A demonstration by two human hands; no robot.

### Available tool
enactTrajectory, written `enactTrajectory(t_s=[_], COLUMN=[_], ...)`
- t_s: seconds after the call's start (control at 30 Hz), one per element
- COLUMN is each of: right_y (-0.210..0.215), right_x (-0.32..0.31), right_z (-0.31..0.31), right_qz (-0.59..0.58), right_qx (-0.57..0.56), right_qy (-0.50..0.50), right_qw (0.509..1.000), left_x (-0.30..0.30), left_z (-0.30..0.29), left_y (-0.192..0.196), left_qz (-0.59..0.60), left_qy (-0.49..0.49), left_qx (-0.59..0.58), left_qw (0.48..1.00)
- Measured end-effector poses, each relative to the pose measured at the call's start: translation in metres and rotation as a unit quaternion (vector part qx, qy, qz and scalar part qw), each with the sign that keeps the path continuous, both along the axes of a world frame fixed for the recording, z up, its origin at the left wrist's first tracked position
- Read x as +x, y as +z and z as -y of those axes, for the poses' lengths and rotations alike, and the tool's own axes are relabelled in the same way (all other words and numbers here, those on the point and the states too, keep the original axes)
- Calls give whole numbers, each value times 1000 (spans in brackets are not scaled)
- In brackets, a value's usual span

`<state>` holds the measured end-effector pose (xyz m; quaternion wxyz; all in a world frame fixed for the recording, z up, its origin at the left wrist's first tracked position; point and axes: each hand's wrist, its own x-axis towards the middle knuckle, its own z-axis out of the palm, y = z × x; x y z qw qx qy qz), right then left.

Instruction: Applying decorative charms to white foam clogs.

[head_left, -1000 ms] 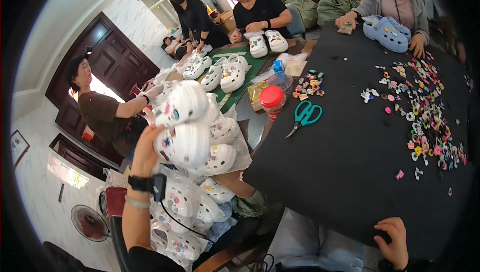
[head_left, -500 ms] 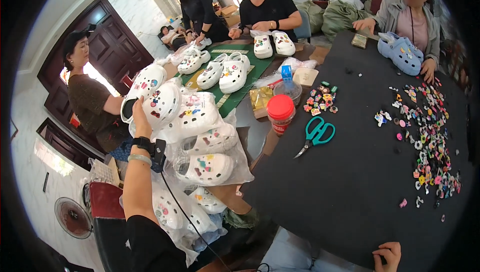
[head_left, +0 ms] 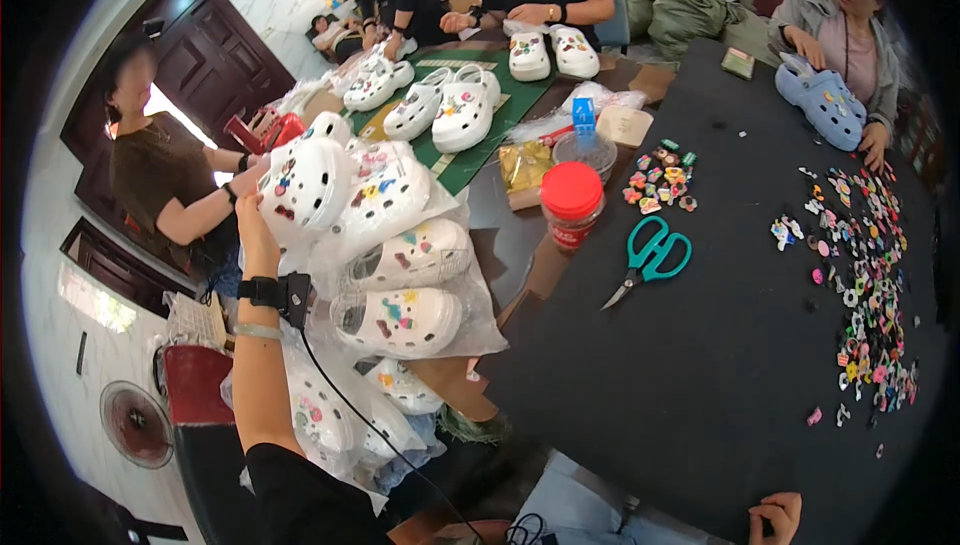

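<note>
My left hand [head_left: 254, 225] reaches out at the left, its fingers closed at the edge of a white clog [head_left: 305, 185] dotted with colourful charms. The clog is tilted over a pile of other clogs. Just beneath and beside it lie charm-covered white clogs in clear plastic bags [head_left: 400, 323]. A co-worker's hand [head_left: 245, 180] is close by, near the same clog; whether it touches the clog is hard to see. At the lower right, my right hand [head_left: 776, 518] rests on the black table's near edge with curled fingers and nothing visible in them.
Teal-handled scissors [head_left: 648, 260], a red-lidded jar [head_left: 571, 207] and loose charms [head_left: 870, 295] sit on the black table [head_left: 680, 385]. More white clogs [head_left: 465, 110] stand on a green mat [head_left: 455, 167]. Across the table, a co-worker handles a blue clog [head_left: 822, 110]. A cable [head_left: 370, 425] hangs from my left wrist.
My left hand has shifted slightly left and up. The co-worker at the left has reached in closer, and the upper white clog, earlier in front of that person, is no longer there.
</note>
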<state>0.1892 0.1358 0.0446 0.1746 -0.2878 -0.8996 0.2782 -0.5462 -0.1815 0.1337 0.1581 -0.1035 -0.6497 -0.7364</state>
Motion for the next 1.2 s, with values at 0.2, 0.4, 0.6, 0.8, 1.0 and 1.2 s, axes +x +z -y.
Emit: enactTrajectory(t_s=[0.2, 0.4, 0.6, 0.8, 1.0, 1.2], right_y=[-3, -2, -10, -16, -16, -17], right_x=[2, 0, 7, 10, 8, 11], right_z=[3, 5, 5, 5, 8, 7], right_qz=[-8, -21, -27, -39, -33, -35], right_qx=[16, 31, 42, 78, 89, 88], right_qy=[7, 11, 18, 28, 22, 14], right_qw=[1000, 999, 999, 996, 995, 995], left_x=[26, 84, 109, 119, 129, 142], left_z=[10, 3, 40, 46, 54, 53], left_y=[6, 20, 13, -12, -24, -28], left_qz=[-116, -302, -327, -311, -319, -324], left_qy=[-65, 49, -78, -40, 47, -59], left_qx=[-98, -447, -624, -626, -496, -595], left_qw=[986, 840, 705, 714, 806, 733])
